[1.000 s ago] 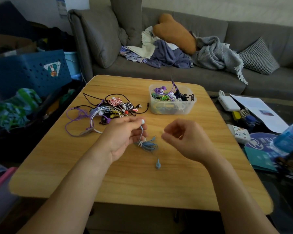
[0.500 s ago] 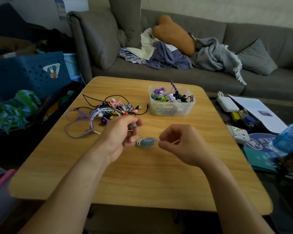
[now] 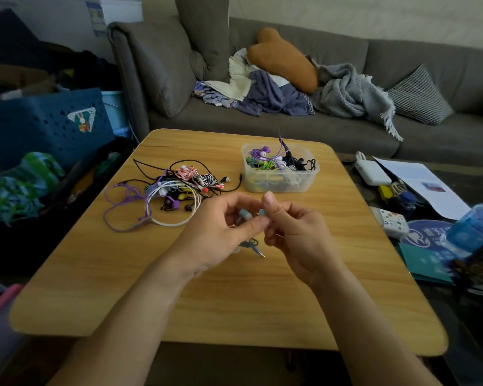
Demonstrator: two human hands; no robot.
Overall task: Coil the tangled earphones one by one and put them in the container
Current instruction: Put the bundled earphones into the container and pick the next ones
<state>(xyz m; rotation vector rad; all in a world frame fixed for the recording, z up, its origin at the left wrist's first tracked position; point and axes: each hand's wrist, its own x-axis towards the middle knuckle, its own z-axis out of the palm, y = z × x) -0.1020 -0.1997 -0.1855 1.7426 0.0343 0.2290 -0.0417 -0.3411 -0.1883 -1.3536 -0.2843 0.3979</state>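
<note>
My left hand (image 3: 221, 232) and my right hand (image 3: 293, 232) meet above the middle of the wooden table (image 3: 234, 296). Both pinch the blue earphones (image 3: 247, 215): one blue bud shows at the left fingertips, another at the right thumb. The coiled cord and jack plug (image 3: 258, 250) hang below, between the hands. A tangled pile of earphones (image 3: 176, 188) in purple, white, pink and black lies to the left. The clear plastic container (image 3: 307, 178) behind the hands holds several coiled earphones.
A grey sofa (image 3: 318, 121) with cushions and blankets runs behind the table. A blue crate (image 3: 39, 123) and bags stand to the left. Chargers, papers (image 3: 421, 185) and a blue water bottle (image 3: 474, 227) lie to the right.
The hands have closed together and lifted the blue earphones off the table. The right hand, which held nothing before, now pinches a bud. The cord coil now hangs beneath the hands.
</note>
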